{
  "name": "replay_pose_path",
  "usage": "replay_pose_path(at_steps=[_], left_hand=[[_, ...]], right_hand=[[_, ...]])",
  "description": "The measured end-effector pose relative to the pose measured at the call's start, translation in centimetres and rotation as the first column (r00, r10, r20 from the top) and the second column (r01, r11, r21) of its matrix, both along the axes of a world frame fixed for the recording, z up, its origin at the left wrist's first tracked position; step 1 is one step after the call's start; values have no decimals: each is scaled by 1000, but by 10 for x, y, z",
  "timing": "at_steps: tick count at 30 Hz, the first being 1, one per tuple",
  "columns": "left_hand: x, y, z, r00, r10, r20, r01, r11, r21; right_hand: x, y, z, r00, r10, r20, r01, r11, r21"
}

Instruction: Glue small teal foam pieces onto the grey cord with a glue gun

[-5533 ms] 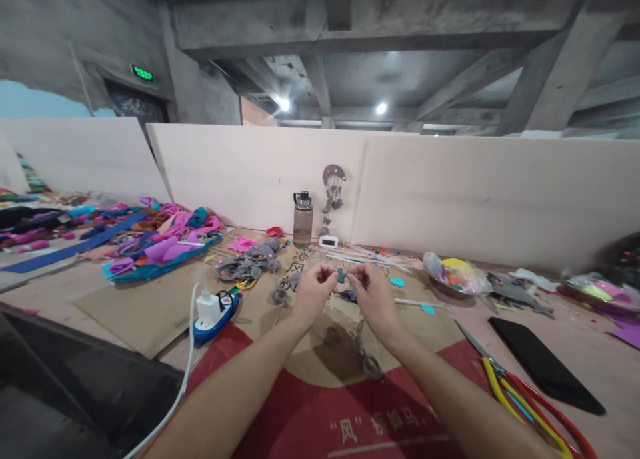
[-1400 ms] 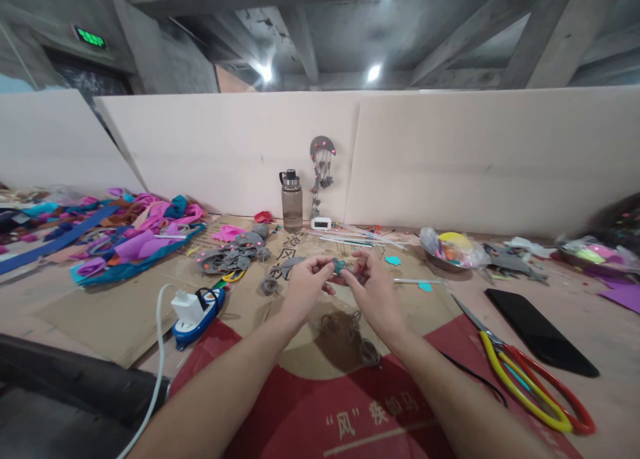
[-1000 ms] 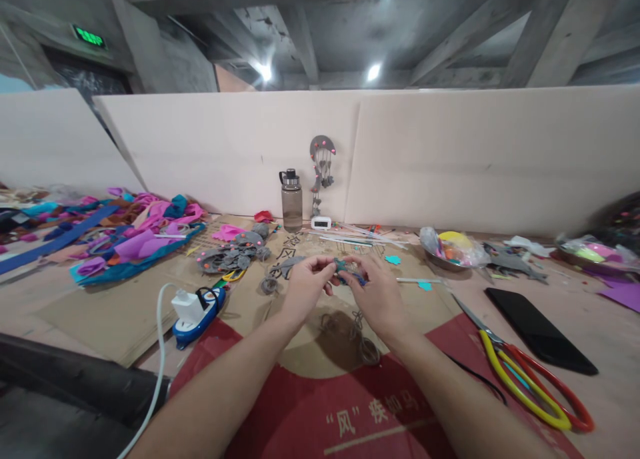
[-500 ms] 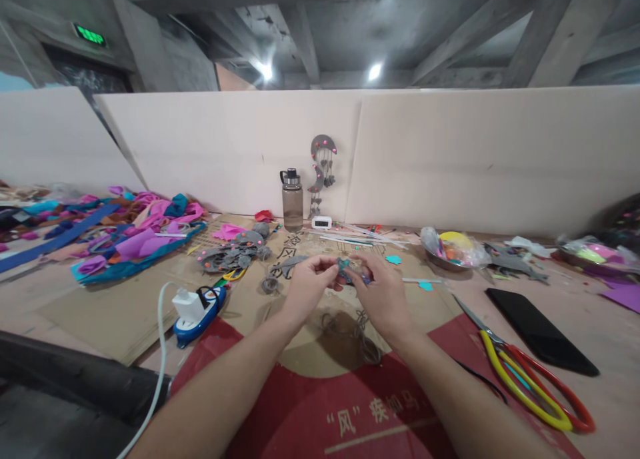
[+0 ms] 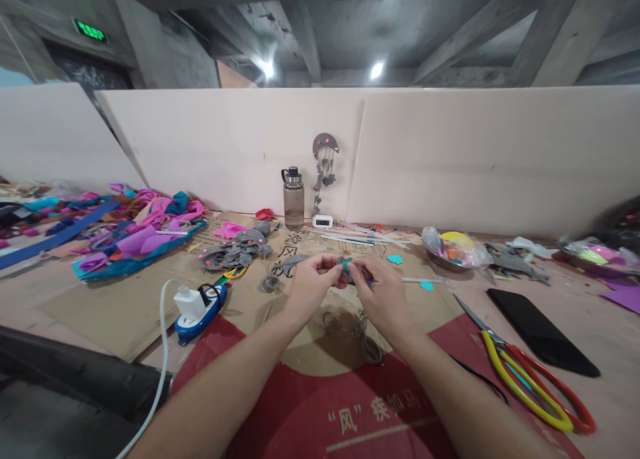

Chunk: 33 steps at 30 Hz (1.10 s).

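Note:
Between the fingertips of both hands is a small teal piece (image 5: 345, 264), pinched from either side above the cardboard. My left hand (image 5: 317, 282) is closed on its left edge, with thumb and forefinger together. On its right side my right hand (image 5: 377, 286) is closed too, and a bit of blue shows by its fingers. Fine detail of the piece is too small to tell. Grey cord (image 5: 370, 349) lies in loose loops on the cardboard below the hands. Left of the hands lies a small coil of grey yarn (image 5: 271, 283).
Scissors (image 5: 530, 382) and a black phone (image 5: 543, 332) lie at the right. A power strip (image 5: 200, 319) sits at the left near grey felt pieces (image 5: 235, 252). Behind stand a bottle (image 5: 293, 202) and a small white clock (image 5: 323, 222). Teal scraps (image 5: 395, 259) lie beyond the right hand.
The teal piece has turned and now stands more visibly between the fingertips. My right fingers have shifted slightly and cover more of the blue part. The view has moved slightly.

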<state>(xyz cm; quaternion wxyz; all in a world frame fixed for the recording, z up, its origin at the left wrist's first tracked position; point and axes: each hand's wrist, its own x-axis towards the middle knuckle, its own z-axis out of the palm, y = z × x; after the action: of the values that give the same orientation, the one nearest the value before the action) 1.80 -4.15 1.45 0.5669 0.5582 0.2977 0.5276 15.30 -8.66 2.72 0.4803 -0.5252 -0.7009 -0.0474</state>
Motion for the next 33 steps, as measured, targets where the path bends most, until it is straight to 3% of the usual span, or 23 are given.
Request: replay_pose_path(at_steps=[5, 12, 25, 33], left_hand=[[1, -2, 1, 999, 21, -43, -20, 999, 25], [1, -3, 2, 998, 19, -59, -17, 999, 37], [1, -1, -1, 1000, -18, 5, 18, 1000, 8], [1, -3, 2, 998, -49, -31, 49, 999, 15]], right_hand=[[-1, 0, 0, 998, -68, 9, 68, 993, -98], [-3, 1, 1, 997, -50, 64, 59, 987, -151], [-5, 1, 1, 997, -72, 12, 73, 974, -213], [-5, 2, 0, 994, -111, -2, 108, 973, -203]])
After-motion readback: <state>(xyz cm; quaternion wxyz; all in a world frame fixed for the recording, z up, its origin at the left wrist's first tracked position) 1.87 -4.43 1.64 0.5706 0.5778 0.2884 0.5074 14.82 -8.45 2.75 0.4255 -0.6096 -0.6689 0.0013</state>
